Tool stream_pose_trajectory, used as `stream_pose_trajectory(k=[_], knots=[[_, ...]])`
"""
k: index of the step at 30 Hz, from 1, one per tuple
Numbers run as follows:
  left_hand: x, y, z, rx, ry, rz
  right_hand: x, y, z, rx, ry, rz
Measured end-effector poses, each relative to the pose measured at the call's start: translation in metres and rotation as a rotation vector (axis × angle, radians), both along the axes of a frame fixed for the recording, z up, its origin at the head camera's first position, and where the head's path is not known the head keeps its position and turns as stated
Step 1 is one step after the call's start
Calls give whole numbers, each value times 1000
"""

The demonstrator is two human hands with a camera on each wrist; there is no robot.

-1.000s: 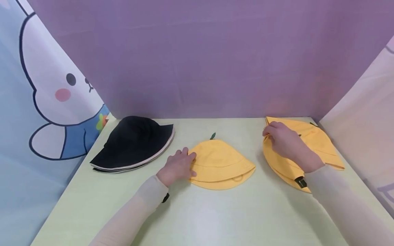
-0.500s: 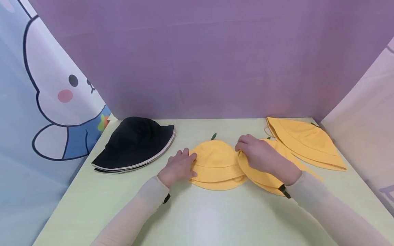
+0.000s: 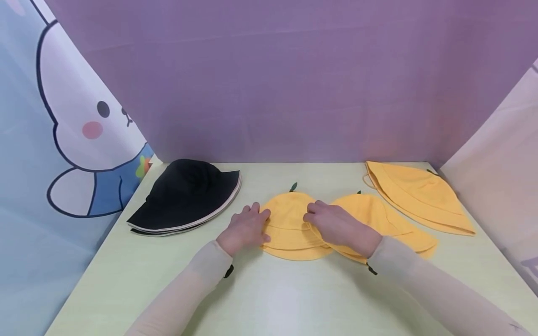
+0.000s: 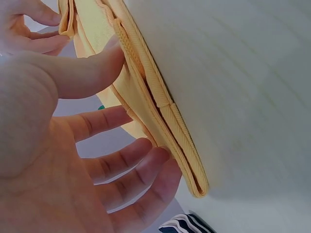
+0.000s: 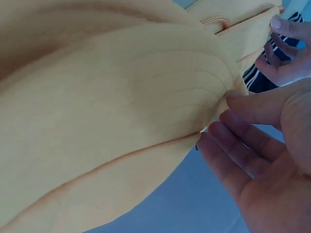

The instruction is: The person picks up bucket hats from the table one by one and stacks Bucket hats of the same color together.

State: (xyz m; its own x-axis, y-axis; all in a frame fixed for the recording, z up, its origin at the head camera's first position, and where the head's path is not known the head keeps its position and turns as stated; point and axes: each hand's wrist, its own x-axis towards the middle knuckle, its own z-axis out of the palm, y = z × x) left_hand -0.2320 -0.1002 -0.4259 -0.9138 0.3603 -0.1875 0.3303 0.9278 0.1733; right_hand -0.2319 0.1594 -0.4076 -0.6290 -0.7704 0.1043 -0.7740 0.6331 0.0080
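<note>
On the table, a folded yellow bucket hat (image 3: pixel 290 217) with a green leaf on its crown lies in the middle. My left hand (image 3: pixel 245 231) rests at its left end, fingers spread; the left wrist view shows thumb and fingertips touching the layered brim (image 4: pixel 165 121). My right hand (image 3: pixel 342 228) pinches the edge of a second yellow bucket hat (image 3: pixel 378 214) between thumb and fingers, as the right wrist view shows (image 5: pixel 112 107). This second hat's left end overlaps the middle hat's right side, and its right part trails toward the table.
A third yellow bucket hat (image 3: pixel 420 198) lies folded at the back right, a loop of cord at its left tip. Black bucket hats (image 3: pixel 189 196) with pale edging are stacked at the back left. A purple cloth (image 3: pixel 269 84) hangs behind the pale table (image 3: pixel 269 298).
My right hand has drawn the second yellow hat leftward off the third one, onto the right side of the middle hat. My left hand has stayed in place.
</note>
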Motion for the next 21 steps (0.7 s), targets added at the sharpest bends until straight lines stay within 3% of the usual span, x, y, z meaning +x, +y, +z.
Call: stream_pose_trajectory(k=[5,10,15,21], knots=[[0,1,-1,3,-6,3,3,3,6,-13,-22,-24],[1,2,0,3,-5,5,6,22,21,-120,-95,-92],[2,2,-1,3,-4,7,4,57,26,-183,-119,-177],[3,2,1,-3,5,3,-3,114,28,-223,-189,-341]])
